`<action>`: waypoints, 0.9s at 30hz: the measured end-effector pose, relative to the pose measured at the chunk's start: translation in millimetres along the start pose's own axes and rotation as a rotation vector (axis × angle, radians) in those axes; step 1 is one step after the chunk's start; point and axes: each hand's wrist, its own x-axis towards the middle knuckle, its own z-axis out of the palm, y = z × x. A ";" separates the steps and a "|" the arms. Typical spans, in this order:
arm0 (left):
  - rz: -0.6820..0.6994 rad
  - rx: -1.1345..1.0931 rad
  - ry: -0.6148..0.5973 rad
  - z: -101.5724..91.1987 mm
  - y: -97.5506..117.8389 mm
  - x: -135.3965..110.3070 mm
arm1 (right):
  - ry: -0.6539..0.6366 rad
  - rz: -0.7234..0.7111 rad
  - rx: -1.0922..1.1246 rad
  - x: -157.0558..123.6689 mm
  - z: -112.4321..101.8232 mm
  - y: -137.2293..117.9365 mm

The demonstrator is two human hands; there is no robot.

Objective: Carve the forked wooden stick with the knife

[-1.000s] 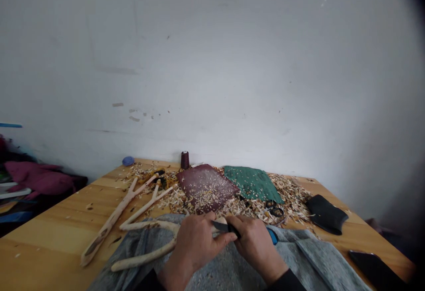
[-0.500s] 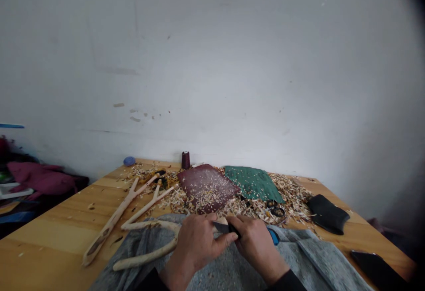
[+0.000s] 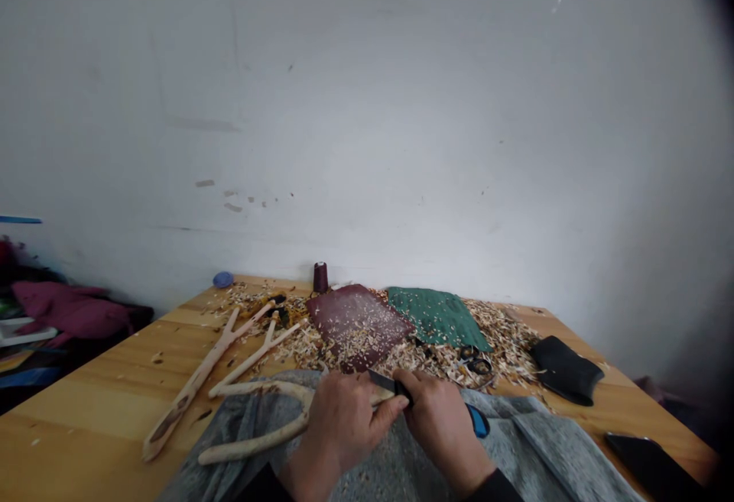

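Note:
My left hand is closed round a peeled forked branch, whose two prongs stick out to the left over a grey cloth. In my right hand is a knife with a black and blue handle, its end showing below the fist. The dark blade lies along the pale end of the branch between my hands. My left thumb reaches across to the knife by the base of the blade. The inner fingers of both hands are hidden.
On the wooden table lie two more peeled forked sticks, left. Wood shavings surround a maroon sheet and a green sheet. Behind stands a thread spool. A black curved piece and a phone lie right.
The knife has tilted, its blade now angled up more to the left and its handle end slightly lower. The branch has shifted slightly right and up. Both hands keep their hold.

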 end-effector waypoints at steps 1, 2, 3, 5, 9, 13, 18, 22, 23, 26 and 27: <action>-0.018 0.004 0.016 1.4 -0.7 -0.1 | -0.004 -0.007 -0.008 0.1 -1.1 0.3; -0.043 0.006 0.035 2.8 -1.6 -0.1 | -0.011 -0.023 -0.014 0.2 -2.3 0.6; -0.066 0.006 0.055 3.9 -2.7 0.2 | -0.018 -0.042 -0.017 0.3 -3.7 0.8; -0.086 0.000 0.097 5.6 -4.7 1.0 | -0.030 -0.077 -0.021 0.1 -6.2 0.7; -0.063 -0.010 0.153 7.4 -6.2 2.1 | -0.037 -0.072 -0.042 -0.6 -7.7 -0.6; -0.047 -0.017 0.185 9.2 -6.8 2.1 | -0.010 -0.045 -0.038 -0.7 -4.8 -1.2; -0.051 -0.025 0.186 10.0 -7.6 2.5 | 0.009 -0.010 -0.046 -1.4 -1.5 -3.1; -0.048 -0.031 0.175 9.3 -6.8 2.0 | 0.024 0.000 -0.059 -2.6 -0.7 -4.5; -0.037 -0.034 0.173 9.2 -6.6 1.8 | 0.021 0.004 -0.062 -2.8 -0.8 -4.4; -0.017 -0.043 0.169 8.5 -6.2 1.2 | -0.006 0.002 -0.062 -2.9 -1.8 -3.1; -0.019 -0.044 0.172 8.3 -6.2 1.0 | -0.017 -0.006 -0.058 -2.7 -2.4 -2.5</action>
